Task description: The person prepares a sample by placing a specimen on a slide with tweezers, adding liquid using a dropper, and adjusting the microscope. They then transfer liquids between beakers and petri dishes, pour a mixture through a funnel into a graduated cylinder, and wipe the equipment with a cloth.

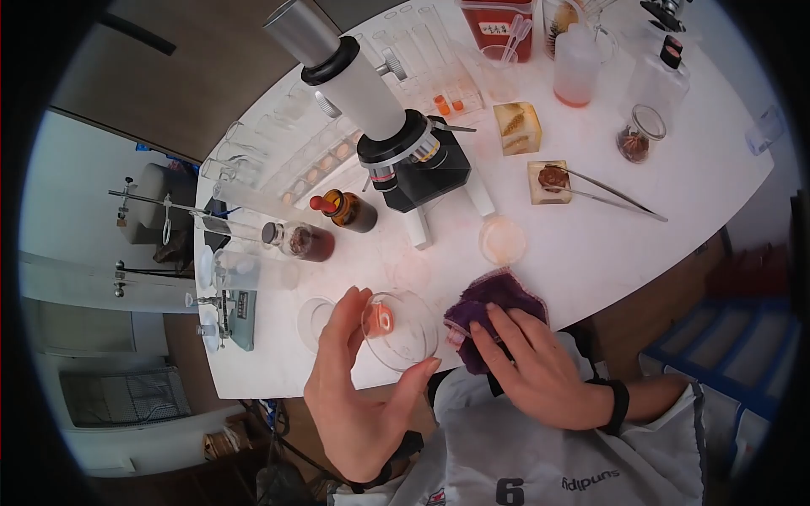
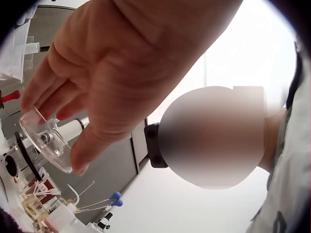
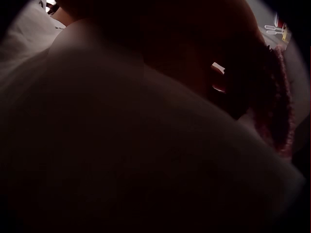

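Observation:
In the head view my left hand [image 1: 359,384] holds a clear round petri dish [image 1: 413,333] by its edge, between the fingers and the thumb. The dish is tilted up, and an orange patch shows through its left side. The left wrist view shows the dish [image 2: 46,141] edge-on between fingertips and thumb. A folded purple cloth [image 1: 498,295] is under the fingers of my right hand [image 1: 540,367], at the table's front edge; the right thumb is hidden. The right wrist view is mostly dark, with the cloth [image 3: 279,107] along its right side.
A microscope [image 1: 380,110] stands behind the hands. Another shallow dish [image 1: 504,240] lies near its base. Dropper bottle [image 1: 350,211], dark jar [image 1: 302,242] and balance [image 1: 240,320] are at left. Tweezers [image 1: 620,194] lie across a specimen block [image 1: 548,183] at right. Test tubes [image 1: 422,42] stand behind.

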{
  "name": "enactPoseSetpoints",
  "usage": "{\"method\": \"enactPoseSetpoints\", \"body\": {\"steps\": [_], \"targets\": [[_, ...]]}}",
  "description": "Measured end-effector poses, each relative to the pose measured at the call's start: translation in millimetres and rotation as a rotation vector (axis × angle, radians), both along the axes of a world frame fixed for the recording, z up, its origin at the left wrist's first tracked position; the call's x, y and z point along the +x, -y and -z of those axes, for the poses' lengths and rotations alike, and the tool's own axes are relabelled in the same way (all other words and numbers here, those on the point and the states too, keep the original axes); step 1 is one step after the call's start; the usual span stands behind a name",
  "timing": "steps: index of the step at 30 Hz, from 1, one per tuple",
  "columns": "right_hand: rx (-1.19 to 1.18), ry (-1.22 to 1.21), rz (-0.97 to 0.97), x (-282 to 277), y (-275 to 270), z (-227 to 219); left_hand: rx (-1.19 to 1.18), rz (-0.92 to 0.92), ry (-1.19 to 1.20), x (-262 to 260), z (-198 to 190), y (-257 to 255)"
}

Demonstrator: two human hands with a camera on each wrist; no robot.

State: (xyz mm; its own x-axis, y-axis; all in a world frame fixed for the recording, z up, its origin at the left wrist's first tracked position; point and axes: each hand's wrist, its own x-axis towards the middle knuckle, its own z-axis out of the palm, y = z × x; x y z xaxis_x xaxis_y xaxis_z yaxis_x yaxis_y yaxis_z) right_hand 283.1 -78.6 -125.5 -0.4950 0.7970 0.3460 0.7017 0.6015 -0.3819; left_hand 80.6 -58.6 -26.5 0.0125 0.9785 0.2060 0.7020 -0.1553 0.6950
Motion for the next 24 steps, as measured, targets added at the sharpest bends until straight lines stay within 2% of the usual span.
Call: {"method": "enactPoseSetpoints", "body": {"steps": [6, 9, 12, 14, 16, 18, 21, 24], "targets": [[-0.085, -0.104, -0.115, -33, -27, -2, 0.055, -0.06, 0.026, -14, -11, 6], [-0.053, -0.154, -0.089, -52, -47, 10, 0.062, -0.041, -0.012, -21, -14, 9], [-0.173, -0.238, -0.144, -61, -69, 13, -0.011, -0.096, 0.013, -21, -17, 15], [-0.192, -0.2, -0.16, -65, -78, 9, -0.003, -0.047, 0.025, -20, -14, 16], [-0.211, -0.16, -0.177, -66, -81, 6, 0.036, 0.027, 0.025, -21, -9, 14], [-0.226, -0.117, -0.199, -62, -81, 5, 0.024, 0.011, 0.027, -18, -7, 11], [-0.103, -0.189, -0.2, -51, -70, 9, -0.002, -0.007, 0.003, -14, -7, 6], [-0.169, -0.131, -0.264, -28, -50, -1, -0.008, -0.006, -0.037, -10, -8, 4]]}}
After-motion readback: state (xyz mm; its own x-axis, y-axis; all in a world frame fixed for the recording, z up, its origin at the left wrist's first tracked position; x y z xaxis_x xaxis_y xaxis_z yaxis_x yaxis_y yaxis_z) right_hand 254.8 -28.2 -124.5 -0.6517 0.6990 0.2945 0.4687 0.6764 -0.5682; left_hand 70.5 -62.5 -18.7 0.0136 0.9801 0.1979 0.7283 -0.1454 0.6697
